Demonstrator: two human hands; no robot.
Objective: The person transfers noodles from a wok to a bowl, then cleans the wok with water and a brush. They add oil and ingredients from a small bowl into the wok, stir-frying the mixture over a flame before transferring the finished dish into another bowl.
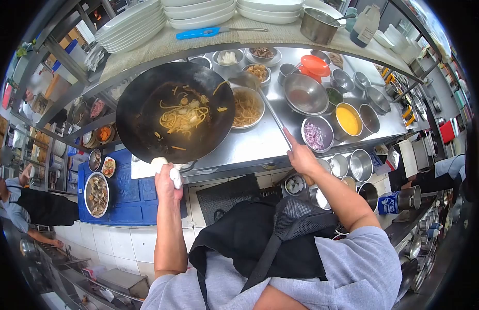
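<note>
The black wok (139, 119) tilts over the left part of the steel desk (265, 142), with thick yellow noodles (184, 118) lying in its middle. The left hand (167, 182) has its grip clamped on a white cloth (175, 176) at the wok's near edge; the cloth and fingers hide whatever handle is there, and what supports the wok underneath cannot be seen. The right hand's (303, 156) grip is closed around a long-handled tool (273, 113), which slants across the desk. Its head, near the wok's right rim, is blurred, and pale steam softens the rim there.

Just right of the wok sits a bowl (262, 109) of more noodles. Farther right stand a bowl (329, 138) of sliced purple onion and a pot (339, 135) of yellow liquid. A shelf (286, 41) with stacked white plates (131, 28) runs above the far side, partly covering bowls behind it. To the left, a blue surface (133, 204) carries a dish of brown food, and beyond it a co-worker (43, 206) is cut by the dark lens edge above a tiled floor (128, 248)
</note>
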